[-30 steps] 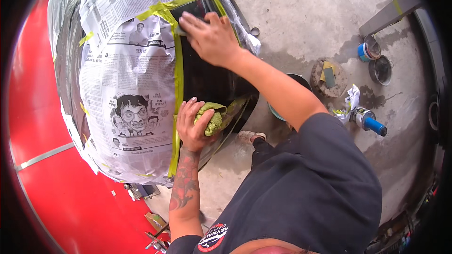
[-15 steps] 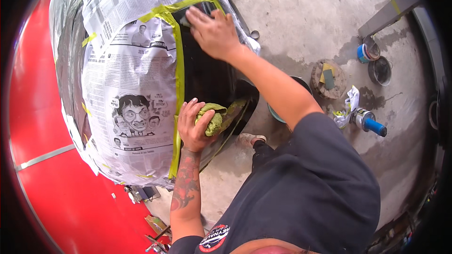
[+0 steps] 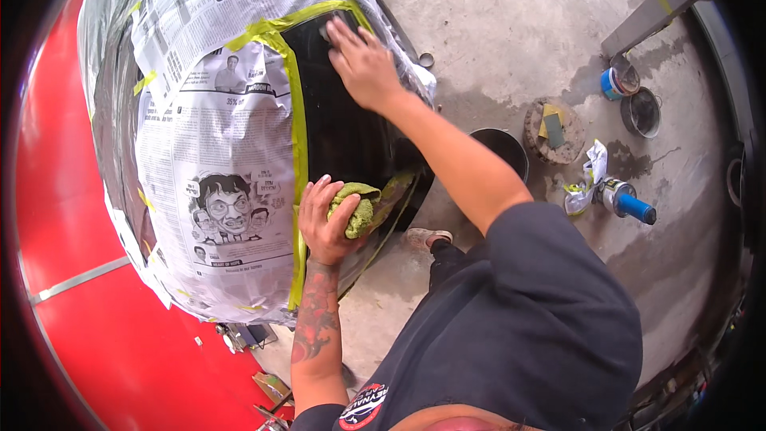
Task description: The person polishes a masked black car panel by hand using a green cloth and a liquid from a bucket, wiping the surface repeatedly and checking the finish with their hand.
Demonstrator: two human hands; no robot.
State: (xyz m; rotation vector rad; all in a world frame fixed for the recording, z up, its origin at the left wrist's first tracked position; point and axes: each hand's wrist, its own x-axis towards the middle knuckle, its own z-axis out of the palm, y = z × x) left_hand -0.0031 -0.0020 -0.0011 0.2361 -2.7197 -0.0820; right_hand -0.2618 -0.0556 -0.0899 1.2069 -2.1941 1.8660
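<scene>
A glossy black car panel (image 3: pixel 331 132), edged with yellow-green masking tape (image 3: pixel 300 120), lies before me. My right hand (image 3: pixel 365 62) reaches to its far end, fingers stretched out and pressed to the surface. Under the fingertips a small pale grey pad (image 3: pixel 324 32) shows partly; the hand hides the rest. At the panel's near end, my left hand (image 3: pixel 323 223) is closed round a bunched green cloth (image 3: pixel 356 209). Its wrist lies over the taped edge. Newspaper sheets (image 3: pixel 215 128) cover the surface left of the tape.
On the concrete floor (image 3: pixel 487 16) to the right stand a dark bucket (image 3: pixel 503 152), a round stone slab (image 3: pixel 550 152) with flat abrasive sheets, a blue can (image 3: pixel 613 84), a dark bowl (image 3: pixel 641 116) and a blue-ended tool (image 3: pixel 634 206). A grey post (image 3: pixel 650 12) stands farther right. Red panels (image 3: pixel 72 191) are left.
My right hand has slid slightly to the right across the far end of the black panel. The left hand keeps its hold on the green cloth. The whole view has shifted a little.
</scene>
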